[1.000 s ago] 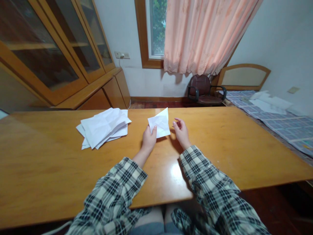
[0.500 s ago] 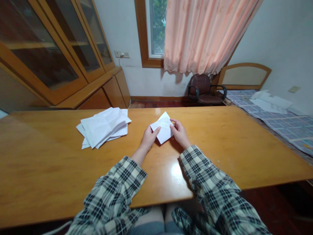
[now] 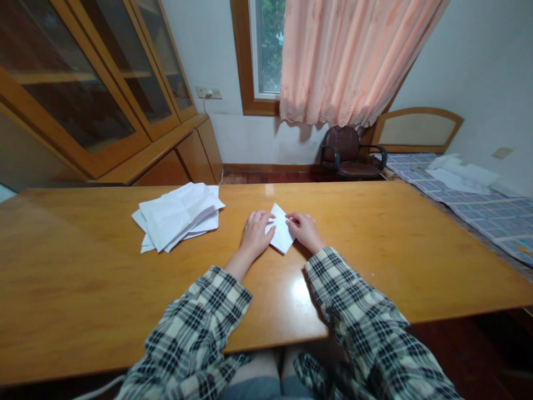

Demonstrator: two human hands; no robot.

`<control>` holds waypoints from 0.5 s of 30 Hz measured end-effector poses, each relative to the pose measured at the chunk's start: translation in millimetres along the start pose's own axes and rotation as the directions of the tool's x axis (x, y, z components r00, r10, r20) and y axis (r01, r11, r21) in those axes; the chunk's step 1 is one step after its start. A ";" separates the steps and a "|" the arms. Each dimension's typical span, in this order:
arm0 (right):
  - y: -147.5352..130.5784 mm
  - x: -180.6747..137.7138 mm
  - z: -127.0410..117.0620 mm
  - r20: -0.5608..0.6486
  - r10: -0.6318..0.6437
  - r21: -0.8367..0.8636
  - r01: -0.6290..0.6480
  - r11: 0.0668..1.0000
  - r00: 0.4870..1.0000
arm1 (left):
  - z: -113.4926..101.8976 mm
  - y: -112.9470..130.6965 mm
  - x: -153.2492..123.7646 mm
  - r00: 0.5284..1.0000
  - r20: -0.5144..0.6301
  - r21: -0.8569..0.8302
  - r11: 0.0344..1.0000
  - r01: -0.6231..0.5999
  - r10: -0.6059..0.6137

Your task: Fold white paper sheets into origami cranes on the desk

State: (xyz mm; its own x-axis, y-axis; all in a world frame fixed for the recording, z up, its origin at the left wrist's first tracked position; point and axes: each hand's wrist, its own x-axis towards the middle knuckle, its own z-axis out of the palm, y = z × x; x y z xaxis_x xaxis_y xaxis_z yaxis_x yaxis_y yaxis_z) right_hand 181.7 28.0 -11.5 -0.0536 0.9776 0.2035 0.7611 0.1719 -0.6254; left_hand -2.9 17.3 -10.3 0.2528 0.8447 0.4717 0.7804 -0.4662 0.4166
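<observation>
A small folded white paper (image 3: 282,233) lies flat on the wooden table (image 3: 375,255), pointed like a diamond. My left hand (image 3: 256,232) rests palm down on its left half, fingers stretched over it. On the paper's right edge sits my right hand (image 3: 303,229), fingers curled and pressing down. Both sleeves are checked black and cream.
A loose pile of white paper sheets (image 3: 177,216) lies on the table to the left. Behind the table stand a wooden glass-door cabinet (image 3: 104,100), a dark office chair (image 3: 347,151) under a pink curtain (image 3: 350,61), and a bed (image 3: 478,200) at the right.
The paper was held up in my left hand, then taken by both hands and lowered. It now lies flat on the table with both hands pressing on it.
</observation>
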 end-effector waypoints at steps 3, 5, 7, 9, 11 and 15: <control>0.2 -0.3 -0.7 0.003 0.014 -0.037 -0.014 0.999 1.000 | 0.0 5.7 -1.9 0.993 0.086 -0.020 0.997 -0.077 0.078; 0.5 -0.3 -0.8 0.004 0.016 -0.052 -0.016 0.999 1.000 | 0.7 7.1 -3.3 0.985 0.141 -0.015 0.995 -0.099 0.101; 0.8 -0.3 -0.9 0.006 0.016 -0.062 -0.016 0.998 1.000 | 2.4 6.5 -4.8 0.974 0.205 0.002 0.995 -0.097 0.094; 1.0 -0.2 -0.9 0.006 0.016 -0.070 -0.016 0.997 1.000 | 4.4 5.0 -6.0 0.960 0.270 0.023 0.997 -0.077 0.068; 1.1 -0.2 -0.9 0.006 0.018 -0.079 -0.017 0.997 1.000 | 5.6 3.9 -6.7 0.943 0.330 0.045 0.997 -0.057 0.039; 0.8 -0.2 -1.1 0.004 0.022 -0.090 -0.021 0.996 1.000 | 4.2 4.6 -6.3 0.903 0.429 0.079 0.996 -0.050 0.012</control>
State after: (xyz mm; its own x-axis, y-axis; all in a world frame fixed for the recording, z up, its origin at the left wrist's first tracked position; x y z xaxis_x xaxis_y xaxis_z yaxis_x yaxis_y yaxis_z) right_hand 183.0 27.8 -11.2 -0.0395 0.9815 0.1873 0.8171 0.1396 -0.5594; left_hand 1.5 11.0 -14.6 0.4827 0.8704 0.0974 0.8095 -0.4858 0.3296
